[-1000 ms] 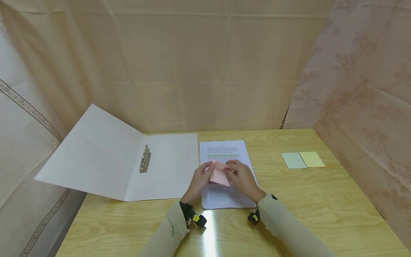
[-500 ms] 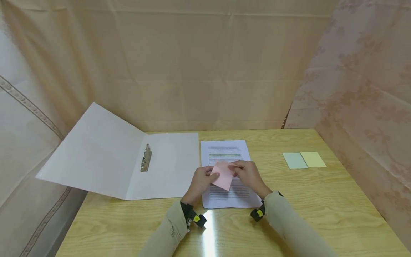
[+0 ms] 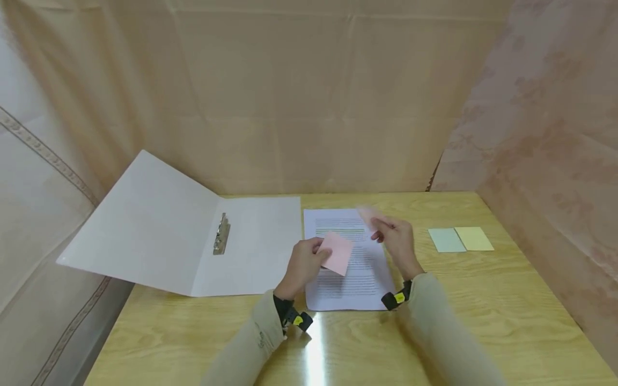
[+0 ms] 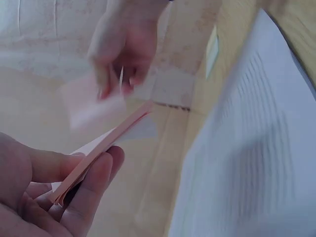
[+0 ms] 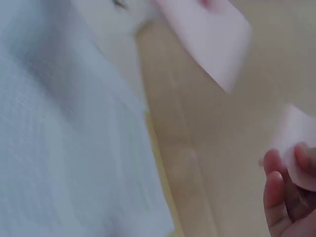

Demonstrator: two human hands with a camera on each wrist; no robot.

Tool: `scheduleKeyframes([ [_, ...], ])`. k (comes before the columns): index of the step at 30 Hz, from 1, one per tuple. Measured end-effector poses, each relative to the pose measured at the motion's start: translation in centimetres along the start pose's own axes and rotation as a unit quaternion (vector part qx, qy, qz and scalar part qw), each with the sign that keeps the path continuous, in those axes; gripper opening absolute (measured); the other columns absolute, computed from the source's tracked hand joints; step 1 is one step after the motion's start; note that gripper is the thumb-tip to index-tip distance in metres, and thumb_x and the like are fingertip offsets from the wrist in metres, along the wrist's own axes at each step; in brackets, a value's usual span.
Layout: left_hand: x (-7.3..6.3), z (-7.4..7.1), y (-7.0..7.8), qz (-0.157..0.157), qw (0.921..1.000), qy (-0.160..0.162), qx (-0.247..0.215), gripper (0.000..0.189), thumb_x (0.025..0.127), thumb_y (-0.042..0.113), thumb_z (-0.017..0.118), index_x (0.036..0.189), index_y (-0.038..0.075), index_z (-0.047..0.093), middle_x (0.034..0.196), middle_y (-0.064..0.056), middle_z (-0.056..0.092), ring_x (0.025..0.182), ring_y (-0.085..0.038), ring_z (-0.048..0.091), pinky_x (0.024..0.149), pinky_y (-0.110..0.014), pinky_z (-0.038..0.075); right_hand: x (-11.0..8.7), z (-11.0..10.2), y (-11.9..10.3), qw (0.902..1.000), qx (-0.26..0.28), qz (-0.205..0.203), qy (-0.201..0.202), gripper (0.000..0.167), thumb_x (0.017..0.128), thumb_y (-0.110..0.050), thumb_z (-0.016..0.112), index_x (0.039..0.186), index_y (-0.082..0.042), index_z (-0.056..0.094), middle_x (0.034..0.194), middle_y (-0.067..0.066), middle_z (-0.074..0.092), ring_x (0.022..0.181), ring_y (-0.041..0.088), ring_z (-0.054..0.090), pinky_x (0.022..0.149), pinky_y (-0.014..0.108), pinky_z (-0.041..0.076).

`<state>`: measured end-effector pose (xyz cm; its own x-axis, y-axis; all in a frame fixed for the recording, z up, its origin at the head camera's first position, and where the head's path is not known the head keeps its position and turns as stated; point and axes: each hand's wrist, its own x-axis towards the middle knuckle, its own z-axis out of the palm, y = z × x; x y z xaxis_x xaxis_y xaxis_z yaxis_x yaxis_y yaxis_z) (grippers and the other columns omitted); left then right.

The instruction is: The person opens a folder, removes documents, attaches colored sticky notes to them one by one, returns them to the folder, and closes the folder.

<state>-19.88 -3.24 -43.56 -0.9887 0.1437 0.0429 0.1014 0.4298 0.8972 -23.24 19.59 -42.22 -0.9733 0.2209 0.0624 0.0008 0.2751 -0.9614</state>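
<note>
Pinching a single pink sticky note [image 3: 369, 215] between curled thumb and fingers, the right hand [image 3: 399, 244] holds it in the air above the upper right corner of a printed document [image 3: 357, 289]; the note is blurred, and the gap between those fingers is only as wide as the paper. The left hand [image 3: 304, 262] grips a thin pink sticky note pad [image 3: 339, 253], its thumb on the front and its curled fingers behind. In the left wrist view the pad's edge shows several layers, and pad and single note are well apart. The pad hangs over the middle of the document, clear of its surface

The document lies flat on the wood-grain desk [image 3: 483, 311], filled with lines of text too small to read, with a green highlighted line [image 3: 340, 231] near its top. Just beside it, to the left, lies a white folder [image 3: 258, 236] with its cover spread past the desk's left edge and a metal clip [image 3: 222, 234] near the fold. To the right, well apart from the document, a pale green sticky note pad [image 3: 447, 240] and a yellow sticky note pad [image 3: 475, 238] lie side by side. A beige curtain [image 3: 309, 96] hangs behind the desk
</note>
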Motion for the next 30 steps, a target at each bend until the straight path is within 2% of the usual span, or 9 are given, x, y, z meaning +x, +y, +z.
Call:
scheduleKeyframes([
  [3,-0.3,-1.2,-1.1,-0.015,0.9997,0.016,0.007,0.03,0.09,0.013,0.063,0.114,-0.005,0.067,0.101,-0.017,0.073,0.077,-0.016,0.066,0.067,-0.027,0.055,1.1,-2.3,0.4,0.9966,0.054,0.038,0.05,0.031,0.095,-0.016,0.062,0.113,0.009,0.066,0.058,-0.013,0.063,0.054,0.003,0.06,0.056,0.018,0.05],
  [4,-0.5,-1.6,-1.5,-0.02,0.9995,0.023,0.007,0.03,0.089,0.012,0.063,0.113,-0.005,0.067,0.098,-0.018,0.073,0.075,-0.016,0.065,0.066,-0.026,0.054,1.3,-2.9,0.5,0.9964,0.055,0.04,0.052,0.033,0.095,-0.016,0.063,0.113,0.01,0.066,0.057,-0.013,0.063,0.053,0.002,0.06,0.057,0.018,0.051],
  [7,-0.7,-2.7,-1.9,-0.036,0.9984,0.043,0.007,0.029,0.088,0.01,0.064,0.112,-0.005,0.066,0.093,-0.016,0.071,0.071,-0.015,0.06,0.062,-0.023,0.05,1.3,-3.6,0.9,0.9985,0.036,0.036,0.017,0.033,0.094,-0.017,0.064,0.111,0.011,0.064,0.06,-0.011,0.064,0.055,0.003,0.061,0.058,0.02,0.053],
  [10,-0.9,-3.5,-1.6,-0.046,0.9974,0.056,0.001,0.031,0.086,0.01,0.064,0.113,-0.004,0.064,0.088,-0.016,0.069,0.068,-0.015,0.057,0.059,-0.022,0.046,1.0,-3.2,1.3,0.9991,0.023,0.029,-0.019,0.034,0.093,-0.017,0.066,0.11,0.012,0.063,0.062,-0.012,0.064,0.056,0.003,0.062,0.06,0.021,0.054],
  [12,-0.9,-3.8,-1.4,-0.048,0.9971,0.059,0.006,0.033,0.085,0.011,0.064,0.115,-0.004,0.063,0.086,-0.015,0.068,0.068,-0.015,0.056,0.057,-0.022,0.044,0.8,-2.8,1.5,0.9991,0.026,0.022,-0.024,0.033,0.092,-0.015,0.066,0.111,0.012,0.063,0.063,-0.014,0.064,0.056,0.003,0.062,0.059,0.02,0.054],
  [17,-1.1,-4.4,-1.3,-0.055,0.9966,0.058,0.022,0.038,0.085,0.011,0.063,0.121,-0.001,0.06,0.085,-0.013,0.066,0.067,-0.016,0.055,0.056,-0.023,0.042,0.3,-2.2,1.9,0.9993,0.021,0.001,-0.029,0.029,0.094,-0.011,0.063,0.111,0.012,0.065,0.071,-0.013,0.065,0.058,0.003,0.062,0.058,0.02,0.053],
  [24,-1.4,-5.1,-1.9,-0.04,0.9973,0.039,0.048,0.058,0.081,0.007,0.062,0.138,0.011,0.052,0.087,-0.012,0.064,0.07,-0.018,0.055,0.056,-0.023,0.042,0.0,-2.0,2.3,0.9989,-0.013,0.012,-0.044,0.029,0.096,-0.014,0.06,0.114,0.007,0.067,0.084,0.008,0.069,0.063,0.005,0.062,0.062,0.021,0.054],
  [27,-1.8,-5.4,-2.1,-0.022,0.9973,0.024,0.065,0.053,0.084,0.006,0.06,0.137,0.014,0.056,0.092,-0.014,0.065,0.07,-0.016,0.054,0.055,-0.022,0.041,-0.1,-1.8,2.4,0.9985,-0.025,0.015,-0.047,0.028,0.096,-0.014,0.059,0.114,0.006,0.067,0.087,0.011,0.068,0.064,0.005,0.062,0.063,0.021,0.054],
  [30,-2.4,-5.6,-2.2,-0.013,0.9965,0.006,0.082,0.045,0.087,0.004,0.058,0.131,0.011,0.061,0.104,-0.016,0.066,0.064,-0.015,0.049,0.052,-0.021,0.037,-0.3,-1.8,2.3,0.9979,-0.04,0.006,-0.05,0.027,0.097,-0.014,0.059,0.114,0.005,0.068,0.088,0.014,0.069,0.065,0.007,0.061,0.063,0.023,0.054],
])
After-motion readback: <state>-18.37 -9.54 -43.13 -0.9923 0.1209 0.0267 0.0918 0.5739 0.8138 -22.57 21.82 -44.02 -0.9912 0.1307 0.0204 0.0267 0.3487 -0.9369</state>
